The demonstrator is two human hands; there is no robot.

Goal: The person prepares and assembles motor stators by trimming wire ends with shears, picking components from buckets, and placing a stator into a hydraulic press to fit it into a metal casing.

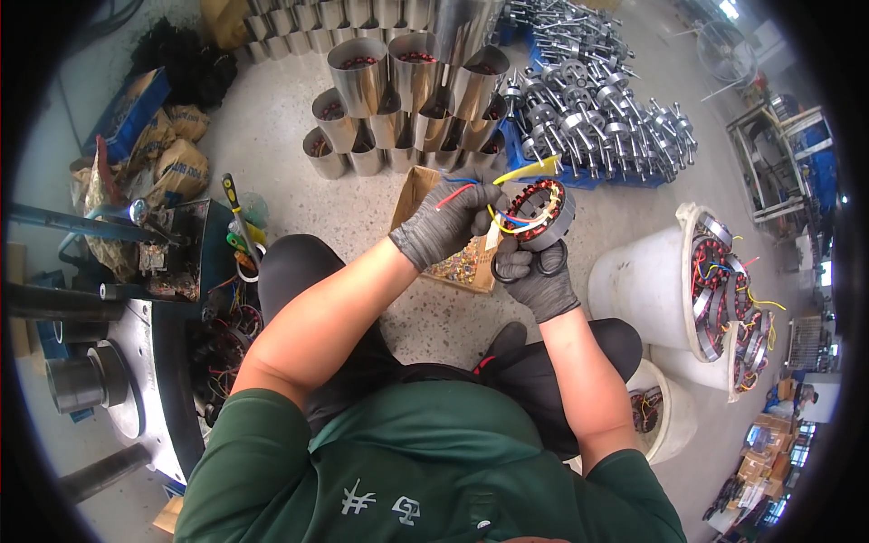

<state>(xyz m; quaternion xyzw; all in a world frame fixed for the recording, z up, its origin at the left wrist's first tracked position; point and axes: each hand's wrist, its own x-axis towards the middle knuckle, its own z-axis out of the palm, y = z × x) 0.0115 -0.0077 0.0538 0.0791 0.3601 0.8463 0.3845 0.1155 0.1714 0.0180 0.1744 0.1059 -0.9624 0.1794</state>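
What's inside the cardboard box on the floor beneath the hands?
Small multicoloured bits, too small to identify, show in the cardboard box's near end. The left hand hides its middle, so whatever lies there can't be seen.

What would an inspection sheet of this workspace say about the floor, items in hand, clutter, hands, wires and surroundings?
Surface: speckled floor.
Job's things: wound stator, its windings red; black loop handles, probably scissors, at the right hand.
Clutter: coloured scraps in a cardboard box; wired stators in a white bucket.
Hands: both grey-gloved; left hand pinches the leads, right hand grips the stator's lower side.
Cables: red, blue and yellow leads at the stator; yellow sleeve beyond the left fingers.
Surroundings: stacked metal cylinders, a pile of rotors, a fan.
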